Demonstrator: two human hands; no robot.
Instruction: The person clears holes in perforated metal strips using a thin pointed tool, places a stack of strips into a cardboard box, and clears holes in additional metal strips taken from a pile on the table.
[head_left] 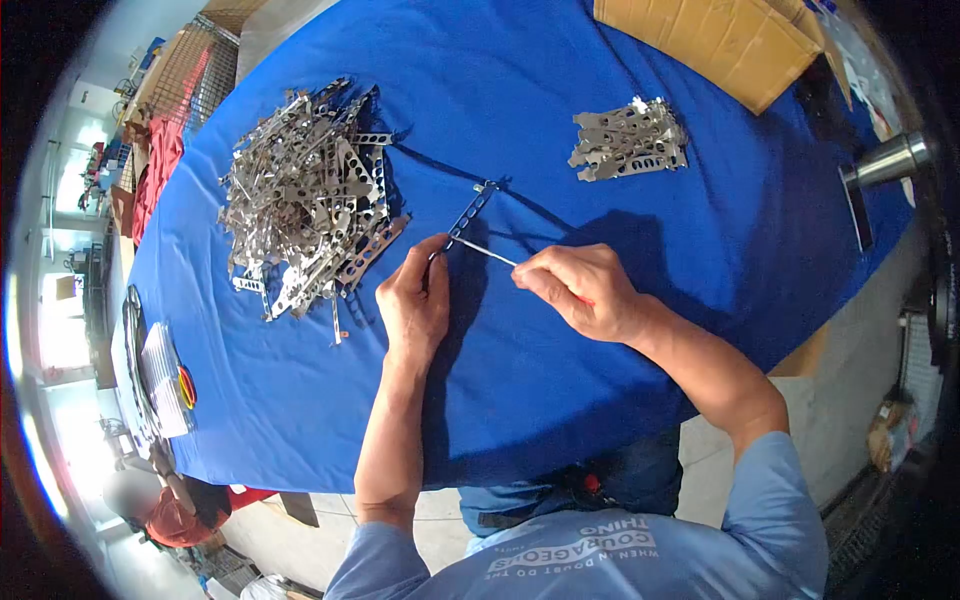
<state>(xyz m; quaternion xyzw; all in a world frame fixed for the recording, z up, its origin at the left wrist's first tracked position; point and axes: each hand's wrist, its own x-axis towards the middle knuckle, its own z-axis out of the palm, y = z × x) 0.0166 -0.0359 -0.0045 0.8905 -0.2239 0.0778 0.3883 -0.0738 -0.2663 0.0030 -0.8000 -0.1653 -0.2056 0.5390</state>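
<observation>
My left hand pinches the near end of a narrow metal bracket with a row of holes, which points up and away over the blue cloth. Between the fingers of my right hand is a thin silvery rod. Its far end meets the bracket close to my left fingertips; whether it enters a hole is too small to tell. To the left lies a large tangled heap of similar metal brackets. A smaller, neater stack of brackets lies at the upper right.
Blue cloth covers the table. An open cardboard box stands at the top right, and a metal cylinder juts in at the right edge. A red-and-yellow ring lies at the left edge. Another person is at the lower left.
</observation>
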